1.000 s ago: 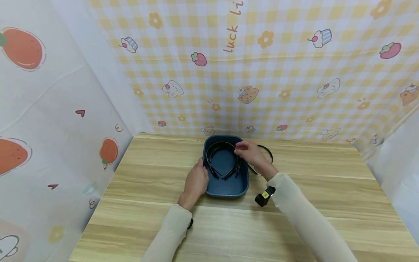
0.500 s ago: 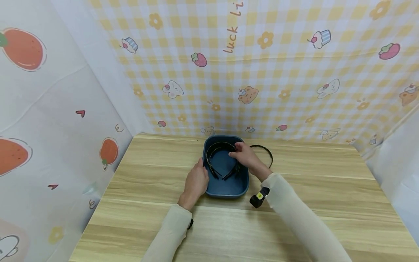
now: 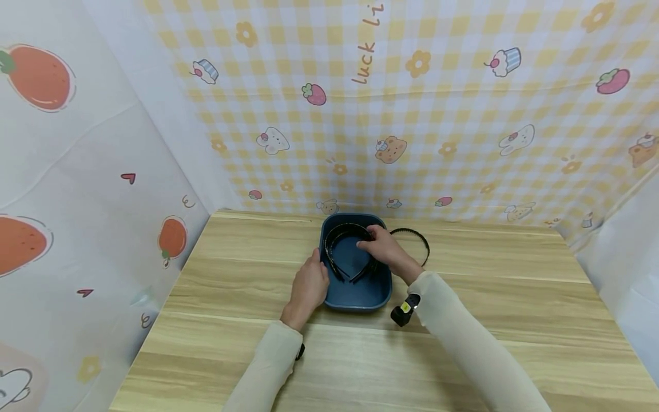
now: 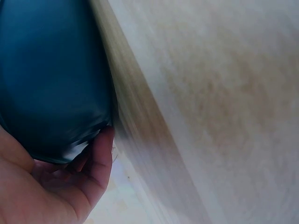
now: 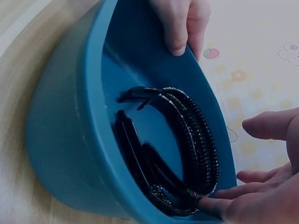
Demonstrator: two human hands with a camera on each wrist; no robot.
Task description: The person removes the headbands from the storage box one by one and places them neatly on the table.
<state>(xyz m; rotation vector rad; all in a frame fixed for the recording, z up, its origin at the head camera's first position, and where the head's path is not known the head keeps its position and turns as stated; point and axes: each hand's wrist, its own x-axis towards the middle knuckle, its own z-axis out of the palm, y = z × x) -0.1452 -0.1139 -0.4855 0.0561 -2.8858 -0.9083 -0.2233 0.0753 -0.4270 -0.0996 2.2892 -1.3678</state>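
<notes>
You are gripping the left wall of the bin, near the middle of the head view, with your left hand, its thumb pressing inside and its fingers bending around outside. Your right hand is reaching over the bin's right edge, thumb standing apart from the fingers (the right wrist view is showing that gap plainly), while a fingertip is touching the headbands. They are lying nested in the bin, arching toward the top of the head view, tips pointing toward the bottom. Right of the bin, a loose band is lying on the table, your right hand partly covering it. Checked cloth is filling the upper frame.
</notes>
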